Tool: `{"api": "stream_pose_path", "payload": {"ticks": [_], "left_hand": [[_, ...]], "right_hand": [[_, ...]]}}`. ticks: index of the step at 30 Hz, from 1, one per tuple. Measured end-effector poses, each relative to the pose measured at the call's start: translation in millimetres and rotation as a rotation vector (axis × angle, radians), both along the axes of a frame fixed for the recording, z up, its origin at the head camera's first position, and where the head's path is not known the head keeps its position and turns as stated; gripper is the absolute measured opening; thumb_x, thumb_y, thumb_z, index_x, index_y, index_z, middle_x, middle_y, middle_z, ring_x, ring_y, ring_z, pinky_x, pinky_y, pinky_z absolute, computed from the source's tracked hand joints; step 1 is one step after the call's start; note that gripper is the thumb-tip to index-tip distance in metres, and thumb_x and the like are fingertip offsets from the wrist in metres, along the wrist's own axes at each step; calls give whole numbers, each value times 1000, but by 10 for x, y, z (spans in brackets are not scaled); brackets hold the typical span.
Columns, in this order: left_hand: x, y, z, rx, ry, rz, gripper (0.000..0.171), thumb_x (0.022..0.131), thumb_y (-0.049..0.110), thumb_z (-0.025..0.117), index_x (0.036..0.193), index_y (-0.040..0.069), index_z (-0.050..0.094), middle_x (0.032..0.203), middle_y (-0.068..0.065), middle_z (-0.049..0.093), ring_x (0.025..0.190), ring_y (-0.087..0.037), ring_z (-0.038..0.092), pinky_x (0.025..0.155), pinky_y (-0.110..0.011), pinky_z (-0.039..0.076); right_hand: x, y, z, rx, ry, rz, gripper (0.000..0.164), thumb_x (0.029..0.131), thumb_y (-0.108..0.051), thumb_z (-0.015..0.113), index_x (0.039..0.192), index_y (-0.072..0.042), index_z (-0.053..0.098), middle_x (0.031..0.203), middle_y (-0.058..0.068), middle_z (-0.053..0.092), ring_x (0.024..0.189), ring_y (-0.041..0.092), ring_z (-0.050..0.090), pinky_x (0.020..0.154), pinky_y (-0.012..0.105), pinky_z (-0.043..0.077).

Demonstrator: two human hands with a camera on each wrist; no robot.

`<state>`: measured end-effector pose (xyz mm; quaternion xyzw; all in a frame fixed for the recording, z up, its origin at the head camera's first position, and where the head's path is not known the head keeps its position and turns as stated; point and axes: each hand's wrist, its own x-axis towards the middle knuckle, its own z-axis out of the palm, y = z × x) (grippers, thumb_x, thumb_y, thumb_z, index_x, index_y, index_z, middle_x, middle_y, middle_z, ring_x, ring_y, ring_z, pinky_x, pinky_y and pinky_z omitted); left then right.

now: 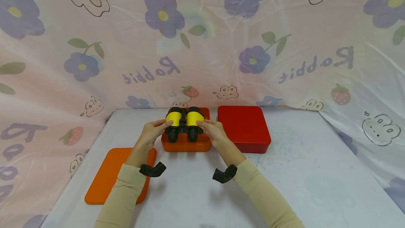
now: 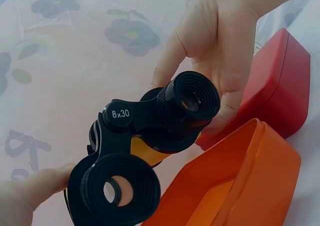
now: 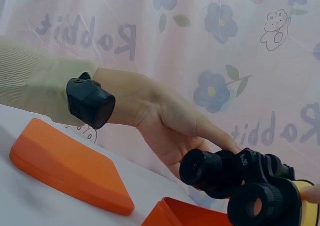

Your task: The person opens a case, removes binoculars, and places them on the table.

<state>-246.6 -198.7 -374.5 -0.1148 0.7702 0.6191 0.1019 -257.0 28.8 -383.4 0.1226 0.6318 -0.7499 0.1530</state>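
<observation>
Black and yellow binoculars, marked 8x30 in the left wrist view, are held above an orange box whose inside shows in that view. My left hand grips the left barrel with thumb and fingers. On the other barrel my right hand has the same kind of grip. The eyepieces point back toward me. In the right wrist view the binoculars hang over the box's rim, apart from it.
An orange lid lies flat on the white table at the left, partly under my left forearm. To the right of the orange box stands a closed red box. A printed cloth hangs behind the table.
</observation>
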Motion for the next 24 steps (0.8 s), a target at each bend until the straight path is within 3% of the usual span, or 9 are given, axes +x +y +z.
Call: {"api": "stream_pose_path", "payload": {"ticks": [5,11,18,24], "left_hand": [[35,7,9,-20,10,-9,72,91,40,64,147,4,37,154,-17,38,135,-33,44,120,-42,33],[76,-2,22,-38,1,-44,74,91,41,63,148,4,35,155,-18,35,139,-36,42,122,-44,30],[116,5,47,-57,9,-59,75,91,44,62,149,4,34,155,-18,36,138,-37,43,123,-48,26],[163,6,42,-68,-3,-68,76,91,46,62,149,6,34,154,-17,38,139,-38,41,122,-60,15]], "right_hand": [[39,31,20,-6,14,9,61,87,-23,72,138,0,47,147,14,48,138,31,45,119,40,36],[88,61,53,-1,26,22,61,88,-24,71,138,0,46,147,15,48,137,32,47,119,40,35],[126,82,83,25,14,29,64,87,-28,71,141,-5,46,149,13,47,137,32,45,122,50,26],[152,82,65,17,28,25,64,86,-25,72,139,1,46,149,14,45,137,33,45,120,42,34]]}}
